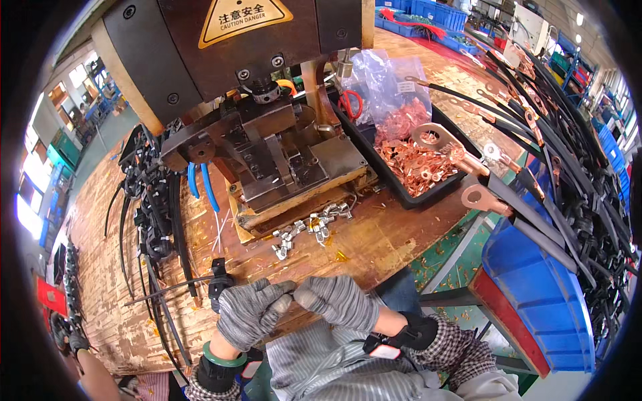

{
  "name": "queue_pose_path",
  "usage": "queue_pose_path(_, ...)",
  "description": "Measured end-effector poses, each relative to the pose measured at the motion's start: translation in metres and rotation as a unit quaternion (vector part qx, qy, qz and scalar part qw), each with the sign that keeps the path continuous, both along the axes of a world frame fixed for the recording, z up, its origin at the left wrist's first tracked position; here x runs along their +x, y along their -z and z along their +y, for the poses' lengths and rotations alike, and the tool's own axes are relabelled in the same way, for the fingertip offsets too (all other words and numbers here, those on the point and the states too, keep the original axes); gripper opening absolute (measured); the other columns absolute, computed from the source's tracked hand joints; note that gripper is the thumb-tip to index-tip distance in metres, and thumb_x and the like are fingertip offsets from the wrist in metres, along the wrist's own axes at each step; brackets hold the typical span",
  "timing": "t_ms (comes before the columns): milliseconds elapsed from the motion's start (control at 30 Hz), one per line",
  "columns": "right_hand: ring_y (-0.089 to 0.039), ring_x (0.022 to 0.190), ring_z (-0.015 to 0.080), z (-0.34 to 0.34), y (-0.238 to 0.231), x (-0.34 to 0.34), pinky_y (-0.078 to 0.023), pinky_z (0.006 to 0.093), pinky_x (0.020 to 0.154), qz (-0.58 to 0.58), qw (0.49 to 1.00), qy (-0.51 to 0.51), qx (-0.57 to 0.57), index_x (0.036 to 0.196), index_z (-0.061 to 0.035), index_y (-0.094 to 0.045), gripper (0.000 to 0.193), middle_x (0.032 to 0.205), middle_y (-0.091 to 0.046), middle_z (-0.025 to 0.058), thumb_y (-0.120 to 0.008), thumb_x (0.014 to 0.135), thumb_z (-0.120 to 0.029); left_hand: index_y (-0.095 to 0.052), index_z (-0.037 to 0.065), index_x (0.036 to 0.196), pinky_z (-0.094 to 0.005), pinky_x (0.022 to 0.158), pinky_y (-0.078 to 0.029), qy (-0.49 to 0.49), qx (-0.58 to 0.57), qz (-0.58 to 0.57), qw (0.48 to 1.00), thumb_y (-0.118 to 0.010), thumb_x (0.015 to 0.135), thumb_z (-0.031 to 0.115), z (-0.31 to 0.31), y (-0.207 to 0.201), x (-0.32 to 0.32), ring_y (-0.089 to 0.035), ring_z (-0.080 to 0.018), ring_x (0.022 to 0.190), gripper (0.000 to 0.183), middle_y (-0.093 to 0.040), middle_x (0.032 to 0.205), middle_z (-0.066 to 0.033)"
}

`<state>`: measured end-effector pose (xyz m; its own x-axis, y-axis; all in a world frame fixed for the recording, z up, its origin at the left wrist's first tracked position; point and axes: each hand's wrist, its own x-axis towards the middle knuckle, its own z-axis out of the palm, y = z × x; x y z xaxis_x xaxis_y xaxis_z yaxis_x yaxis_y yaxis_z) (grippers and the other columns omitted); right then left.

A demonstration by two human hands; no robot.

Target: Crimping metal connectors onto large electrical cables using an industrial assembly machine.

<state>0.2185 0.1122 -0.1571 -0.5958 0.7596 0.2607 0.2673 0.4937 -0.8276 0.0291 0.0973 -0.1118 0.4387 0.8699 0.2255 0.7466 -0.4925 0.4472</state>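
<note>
My left hand [251,311] and my right hand [338,302], both in grey knitted gloves, meet by the table's near edge. Their fingers are curled closed and the fingertips nearly touch; whatever they pinch is hidden. Just left of my left hand is a black connector piece [219,284] with a thin dark cable running left; I cannot tell whether the hand touches it. Small silvery metal terminals [322,226] lie in a loose pile beyond the hands. Behind them stands a dark metal press [267,144] on a worn base.
A black tray [409,202] of copper terminals stands right of the press. Black cables with copper lugs [479,198] hang over a blue bin [538,294] at right. A bundle of black cables [155,220] lies left on the wooden table [100,281]. Another person's hand [79,341] shows lower left.
</note>
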Motion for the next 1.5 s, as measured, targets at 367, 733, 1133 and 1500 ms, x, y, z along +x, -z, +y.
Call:
queue_pose_path(367,-0.060,0.083,0.0269,0.081,0.001,0.055,-0.049,0.0361,0.068,-0.157,0.960,0.164,0.163,0.099,-0.0071,-0.059,0.028,0.089,-0.062,0.0136,-0.053,0.084,-0.030,-0.061,0.016,0.102,-0.0363,0.046,-0.042,-0.053,-0.017,0.142,0.988,-0.051,0.086,0.035,0.012,-0.004,0.012,-0.056,-0.0250,0.053,0.027,-0.057,0.068,-0.0070)
queue_pose_path(733,-0.058,0.089,0.0290,0.103,-0.003,0.012,-0.049,0.0391,0.075,-0.390,0.892,0.129,0.189,0.097,-0.0062,-0.058,0.023,0.095,-0.059,0.0126,-0.056,0.078,-0.019,-0.058,0.005,0.097,-0.0377,0.061,-0.048,-0.053,-0.056,-0.013,0.997,-0.055,0.086,0.017,0.030,0.001,0.017,-0.061,-0.0314,0.073,0.017,-0.062,0.082,-0.0144)
queue_pose_path(1133,-0.062,0.075,0.0148,0.041,0.020,0.030,-0.053,0.0246,0.067,0.379,0.807,0.029,-0.452,0.110,-0.0008,-0.055,0.025,0.087,-0.062,0.0080,-0.056,0.087,-0.011,-0.061,0.006,0.102,-0.0341,0.069,-0.050,-0.037,-0.007,-0.037,0.999,-0.058,0.084,0.019,0.038,0.011,0.019,-0.062,-0.0299,0.080,0.023,-0.063,0.092,-0.0142)
queue_pose_path(1500,-0.062,0.075,0.0140,0.016,0.018,0.010,-0.053,0.0249,0.064,0.464,0.751,0.073,-0.464,0.106,-0.0025,-0.055,0.021,0.090,-0.063,0.0082,-0.057,0.086,-0.010,-0.062,0.005,0.101,-0.0338,0.070,-0.051,-0.053,-0.006,-0.053,0.997,-0.060,0.082,0.018,0.036,0.009,0.018,-0.063,-0.0300,0.080,0.023,-0.064,0.093,-0.0156)
